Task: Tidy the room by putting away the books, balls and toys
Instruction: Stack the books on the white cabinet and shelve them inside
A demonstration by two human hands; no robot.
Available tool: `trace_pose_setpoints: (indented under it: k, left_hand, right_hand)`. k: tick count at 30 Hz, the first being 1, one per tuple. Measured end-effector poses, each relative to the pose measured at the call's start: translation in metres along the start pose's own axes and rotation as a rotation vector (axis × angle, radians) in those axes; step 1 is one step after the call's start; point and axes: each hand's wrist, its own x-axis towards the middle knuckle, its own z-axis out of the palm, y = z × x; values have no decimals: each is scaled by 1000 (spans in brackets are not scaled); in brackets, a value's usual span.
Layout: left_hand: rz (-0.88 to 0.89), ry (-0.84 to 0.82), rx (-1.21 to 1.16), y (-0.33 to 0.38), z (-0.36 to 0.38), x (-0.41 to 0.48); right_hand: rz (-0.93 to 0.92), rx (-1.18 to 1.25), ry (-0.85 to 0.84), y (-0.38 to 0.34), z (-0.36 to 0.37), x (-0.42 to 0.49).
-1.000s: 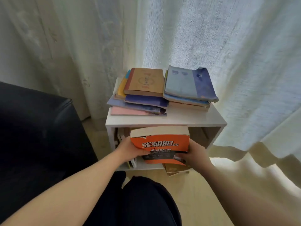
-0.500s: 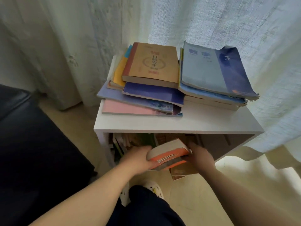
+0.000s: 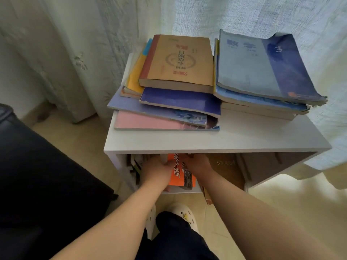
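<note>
An orange book (image 3: 179,174) stands upright, partly inside the open compartment of a low white shelf (image 3: 216,145). My left hand (image 3: 156,170) grips its left side and my right hand (image 3: 197,165) grips its right side. Several thin books (image 3: 134,166) stand at the compartment's left end, and a brown book (image 3: 228,169) leans to the right of my right hand. On the shelf top lie two stacks: a tan book (image 3: 180,61) over blue and pink ones at the left, and a light blue book (image 3: 262,66) over others at the right.
A black sofa (image 3: 37,175) fills the left side, close to the shelf. Pale curtains (image 3: 93,44) hang behind and to the right, pooling on the beige floor. My white shoes (image 3: 183,215) and dark trouser leg are just in front of the shelf.
The orange book has gone from flat in front of the shelf to upright inside the compartment. Both hands went in with it, and my view came closer and lower.
</note>
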Motion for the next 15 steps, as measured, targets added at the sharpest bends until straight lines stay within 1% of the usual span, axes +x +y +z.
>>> trace_pose_setpoints:
  k: [1, 3, 6, 8, 10, 11, 13, 15]
  left_hand:
    - [-22, 22, -69, 2, 1, 1]
    - [-38, 64, -122, 6, 5, 4]
    - [-35, 82, -41, 7, 17, 16]
    - [-52, 81, -8, 4, 25, 27]
    - [-96, 94, -49, 4, 31, 35]
    - [-121, 101, -86, 4, 34, 37]
    - [-120, 87, -179, 4, 38, 38]
    - [-154, 55, -324, 7, 38, 33]
  right_hand:
    - [-36, 12, -12, 0, 5, -3]
    - [-96, 104, -70, 5, 11, -7]
    - [-142, 240, -175, 10, 12, -18]
    - [-157, 279, -267, 15, 9, -21]
    - [-154, 254, -378, 19, 9, -22]
    - [-163, 213, -408, 22, 8, -21]
    - [-208, 88, -422, 29, 5, -17]
    - [-288, -100, -367, 39, 7, -12]
